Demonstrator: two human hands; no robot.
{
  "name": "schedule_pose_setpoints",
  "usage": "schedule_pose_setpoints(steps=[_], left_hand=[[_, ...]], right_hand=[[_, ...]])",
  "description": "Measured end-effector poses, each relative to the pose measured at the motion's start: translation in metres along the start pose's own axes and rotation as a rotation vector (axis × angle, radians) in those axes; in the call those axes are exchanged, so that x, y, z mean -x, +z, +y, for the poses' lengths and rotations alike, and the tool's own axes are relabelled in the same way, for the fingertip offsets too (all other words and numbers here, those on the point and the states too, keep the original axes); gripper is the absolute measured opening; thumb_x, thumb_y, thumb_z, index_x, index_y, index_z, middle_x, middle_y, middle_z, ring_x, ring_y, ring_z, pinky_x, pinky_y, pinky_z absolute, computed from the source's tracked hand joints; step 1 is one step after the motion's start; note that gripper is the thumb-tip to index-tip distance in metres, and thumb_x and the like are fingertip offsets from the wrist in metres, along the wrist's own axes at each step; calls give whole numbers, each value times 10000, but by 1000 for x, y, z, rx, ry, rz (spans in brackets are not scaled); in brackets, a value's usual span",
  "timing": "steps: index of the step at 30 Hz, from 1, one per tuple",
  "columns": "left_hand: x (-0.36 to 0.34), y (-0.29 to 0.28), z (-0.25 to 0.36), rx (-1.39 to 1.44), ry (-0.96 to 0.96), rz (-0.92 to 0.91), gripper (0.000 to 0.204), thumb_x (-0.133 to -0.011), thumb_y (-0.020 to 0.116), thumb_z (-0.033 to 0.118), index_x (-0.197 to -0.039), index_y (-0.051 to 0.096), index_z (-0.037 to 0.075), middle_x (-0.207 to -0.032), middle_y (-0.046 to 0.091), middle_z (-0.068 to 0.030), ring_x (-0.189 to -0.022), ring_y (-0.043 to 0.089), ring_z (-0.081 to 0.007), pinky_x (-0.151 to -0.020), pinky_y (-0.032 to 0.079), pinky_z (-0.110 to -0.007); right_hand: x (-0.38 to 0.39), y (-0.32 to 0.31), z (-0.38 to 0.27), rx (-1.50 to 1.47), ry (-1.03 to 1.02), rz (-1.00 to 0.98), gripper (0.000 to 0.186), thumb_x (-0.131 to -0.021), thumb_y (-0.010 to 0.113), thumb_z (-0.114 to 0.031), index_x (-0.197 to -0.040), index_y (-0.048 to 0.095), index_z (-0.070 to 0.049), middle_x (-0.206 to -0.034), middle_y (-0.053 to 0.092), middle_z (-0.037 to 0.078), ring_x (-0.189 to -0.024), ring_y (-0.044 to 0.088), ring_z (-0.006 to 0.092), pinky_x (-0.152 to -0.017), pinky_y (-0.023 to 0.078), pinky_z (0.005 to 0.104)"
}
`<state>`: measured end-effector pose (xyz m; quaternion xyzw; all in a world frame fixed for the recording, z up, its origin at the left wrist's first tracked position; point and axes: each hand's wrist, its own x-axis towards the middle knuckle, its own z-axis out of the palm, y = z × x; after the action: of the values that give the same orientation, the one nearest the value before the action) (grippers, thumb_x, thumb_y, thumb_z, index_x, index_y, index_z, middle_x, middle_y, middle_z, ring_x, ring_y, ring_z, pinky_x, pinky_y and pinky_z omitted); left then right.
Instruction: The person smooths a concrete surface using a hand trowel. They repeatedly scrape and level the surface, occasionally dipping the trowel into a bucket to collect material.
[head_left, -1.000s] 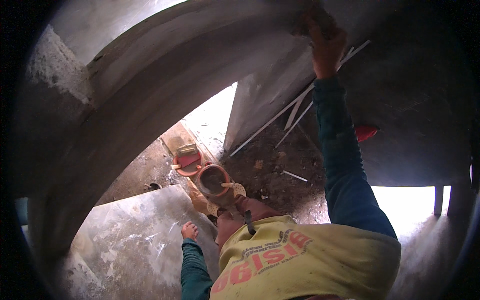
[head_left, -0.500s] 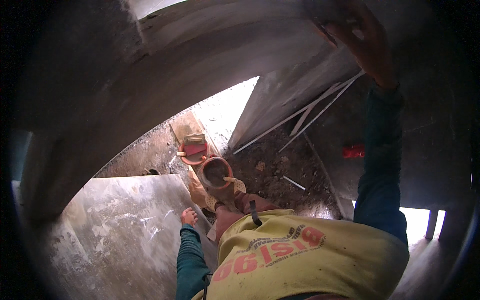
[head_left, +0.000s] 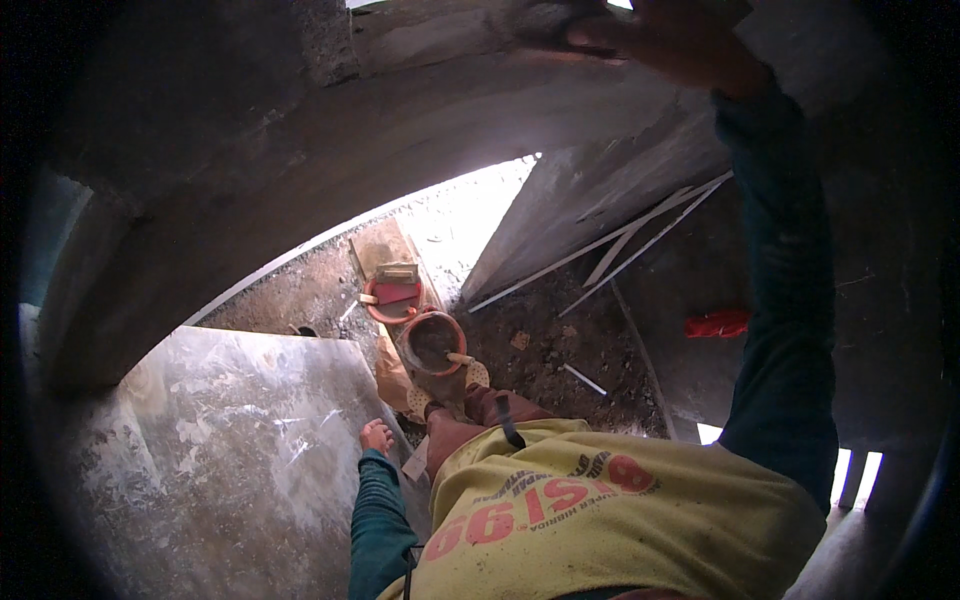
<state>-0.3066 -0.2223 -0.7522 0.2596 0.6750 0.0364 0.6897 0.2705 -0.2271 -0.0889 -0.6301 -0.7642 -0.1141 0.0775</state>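
My right hand (head_left: 675, 45) is raised high against the curved grey plaster band (head_left: 450, 110), fingers wrapped round a dark flat object that is too shadowed to name. My left hand (head_left: 376, 437) rests at the right edge of a mottled grey board (head_left: 240, 450), its fingers loosely bent and apart, holding nothing.
Far below, an orange bucket (head_left: 451, 331) with a light handle stands by my feet, beside another orange bucket (head_left: 385, 310) with tools on it, near a plank (head_left: 375, 243). A slanted wall (head_left: 540, 230), pale battens (head_left: 653, 233) and a red object (head_left: 716, 323) are at the right.
My right hand and the dark object have moved up, first rightward and then back leftward along the curved surface. The view has shifted slightly. My left hand still rests by the board's edge.
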Motion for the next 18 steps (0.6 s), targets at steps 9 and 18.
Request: schedule_pose_setpoints(steps=[9, 18], left_hand=[[-3, -15, -15, 130, 6, -47, 488, -918, 526, 0, -1405, 502, -6, -882, 589, -71, -636, 541, -140, -455, 416, -260], [-15, -1, 5, 17, 115, -74, 375, -939, 586, 43, -1307, 511, 36, -893, 603, -49, -670, 593, -169, -489, 463, -290]], right_hand=[[31, -21, 11, 5, 147, 32, 405, -996, 675, -379, -1229, 645, -49, -1055, 711, 103, -910, 700, 209, -796, 578, 378], [-39, 8, -33, -74, -255, 44, 383, -976, 713, -334, -1226, 630, -55, -1018, 705, 92, -829, 664, 174, -732, 567, 342]])
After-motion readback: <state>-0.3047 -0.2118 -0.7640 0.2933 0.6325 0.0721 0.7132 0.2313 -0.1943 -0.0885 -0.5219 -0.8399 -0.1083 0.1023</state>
